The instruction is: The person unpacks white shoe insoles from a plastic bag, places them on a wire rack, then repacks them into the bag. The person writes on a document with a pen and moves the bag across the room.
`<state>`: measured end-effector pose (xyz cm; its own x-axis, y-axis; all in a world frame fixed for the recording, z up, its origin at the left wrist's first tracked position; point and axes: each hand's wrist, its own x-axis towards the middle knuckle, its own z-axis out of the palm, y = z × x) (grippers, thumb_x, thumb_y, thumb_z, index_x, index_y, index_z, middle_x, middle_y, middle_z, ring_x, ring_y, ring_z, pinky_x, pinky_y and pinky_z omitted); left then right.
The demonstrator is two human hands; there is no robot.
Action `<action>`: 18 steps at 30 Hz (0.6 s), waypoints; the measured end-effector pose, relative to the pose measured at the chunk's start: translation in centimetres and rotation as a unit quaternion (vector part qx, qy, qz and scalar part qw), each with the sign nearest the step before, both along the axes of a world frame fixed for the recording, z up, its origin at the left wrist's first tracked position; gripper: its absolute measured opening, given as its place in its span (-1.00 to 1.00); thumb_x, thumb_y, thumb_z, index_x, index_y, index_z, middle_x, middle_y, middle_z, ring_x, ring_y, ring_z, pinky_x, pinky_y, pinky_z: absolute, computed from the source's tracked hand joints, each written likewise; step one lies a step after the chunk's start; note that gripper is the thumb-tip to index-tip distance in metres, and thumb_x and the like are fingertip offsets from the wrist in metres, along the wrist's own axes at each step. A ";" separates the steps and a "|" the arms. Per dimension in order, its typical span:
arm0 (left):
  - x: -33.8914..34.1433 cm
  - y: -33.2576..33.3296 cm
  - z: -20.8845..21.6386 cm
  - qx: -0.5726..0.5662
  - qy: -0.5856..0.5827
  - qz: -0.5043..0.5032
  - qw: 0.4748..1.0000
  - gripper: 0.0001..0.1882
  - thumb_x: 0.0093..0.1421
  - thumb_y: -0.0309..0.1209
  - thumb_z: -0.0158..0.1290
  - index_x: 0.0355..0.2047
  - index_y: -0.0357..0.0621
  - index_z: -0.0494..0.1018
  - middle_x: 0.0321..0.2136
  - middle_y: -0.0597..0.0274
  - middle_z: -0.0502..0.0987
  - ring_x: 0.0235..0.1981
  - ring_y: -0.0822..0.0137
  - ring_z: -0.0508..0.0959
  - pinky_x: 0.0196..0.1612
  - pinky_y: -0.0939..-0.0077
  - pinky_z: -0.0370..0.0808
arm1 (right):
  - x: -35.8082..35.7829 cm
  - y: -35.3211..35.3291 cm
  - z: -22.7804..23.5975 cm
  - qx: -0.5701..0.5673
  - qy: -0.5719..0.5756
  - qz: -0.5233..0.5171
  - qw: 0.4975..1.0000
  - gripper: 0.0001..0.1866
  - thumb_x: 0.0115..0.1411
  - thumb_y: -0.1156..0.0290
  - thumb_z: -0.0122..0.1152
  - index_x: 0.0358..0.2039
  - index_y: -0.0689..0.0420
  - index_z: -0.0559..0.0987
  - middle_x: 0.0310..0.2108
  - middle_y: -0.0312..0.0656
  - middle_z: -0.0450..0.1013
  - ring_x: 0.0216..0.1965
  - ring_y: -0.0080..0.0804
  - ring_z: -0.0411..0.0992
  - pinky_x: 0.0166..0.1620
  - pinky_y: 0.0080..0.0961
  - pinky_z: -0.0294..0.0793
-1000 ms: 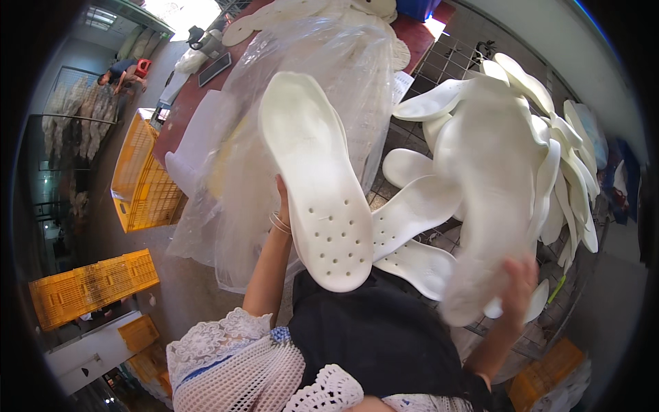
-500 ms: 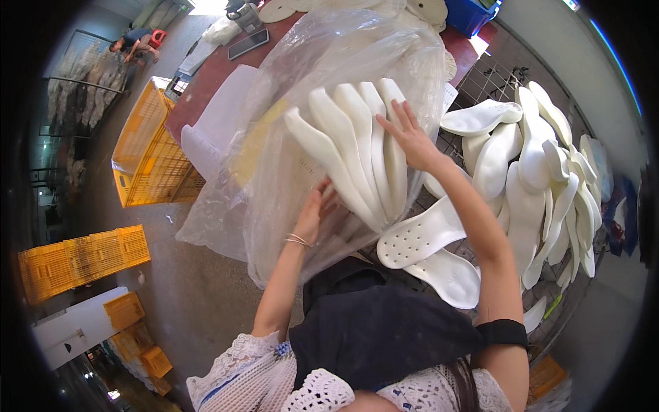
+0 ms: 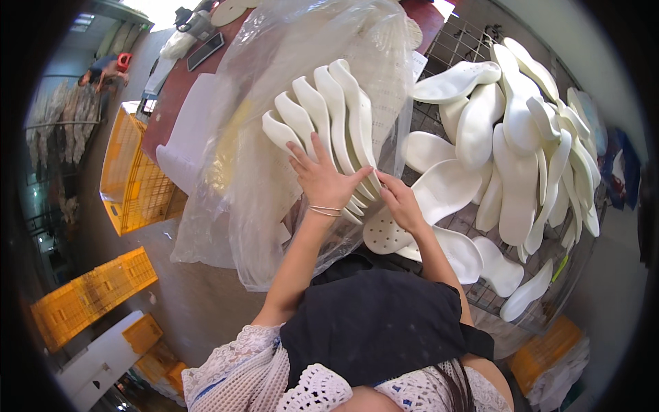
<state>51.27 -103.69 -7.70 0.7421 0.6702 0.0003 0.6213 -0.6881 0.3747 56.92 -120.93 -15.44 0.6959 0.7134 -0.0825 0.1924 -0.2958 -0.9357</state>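
Note:
A row of white foam insoles (image 3: 314, 104) stands on edge, fanned side by side, on a clear plastic bag (image 3: 257, 218). Across the near left part of this row lies my left hand (image 3: 325, 180), its fingers spread and its palm on the insoles. At the row's near right end my right hand (image 3: 405, 207) is closed, fingertips pinching the edge of an insole. Just right of that hand are loose insoles, one of them perforated (image 3: 386, 232). More pale pieces show blurred through the plastic.
A big heap of white insoles (image 3: 518, 151) covers a wire rack on the right. Papers (image 3: 189, 137) and a phone (image 3: 206, 52) lie on the red table (image 3: 165, 113). Yellow crates (image 3: 93, 292) stand on the floor at left. Far back, a person (image 3: 103, 74) sits near a red stool.
My left hand has moved from beside the insoles onto them. The right hand has come down from their far end to the near end. The row now sits more fanned and further left.

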 end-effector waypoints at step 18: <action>1.2 0.2 0.5 0.004 0.121 0.017 0.992 0.24 -0.25 0.01 0.27 0.28 -0.28 -0.22 0.19 -0.61 -0.27 0.19 -0.59 -0.10 0.07 -0.28 0.19 | 7.5 2.6 -1.6 -0.061 -0.193 0.089 0.975 -0.93 -0.01 0.48 0.09 -0.51 0.21 0.45 -0.51 0.00 0.39 -0.36 0.01 0.40 -0.26 -0.15 0.37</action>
<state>52.45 -103.48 -7.23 0.6975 0.6962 -0.1698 0.7159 -0.6669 0.2065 64.41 -118.28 -17.00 0.5587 0.8265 0.0692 0.5808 -0.3302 -0.7441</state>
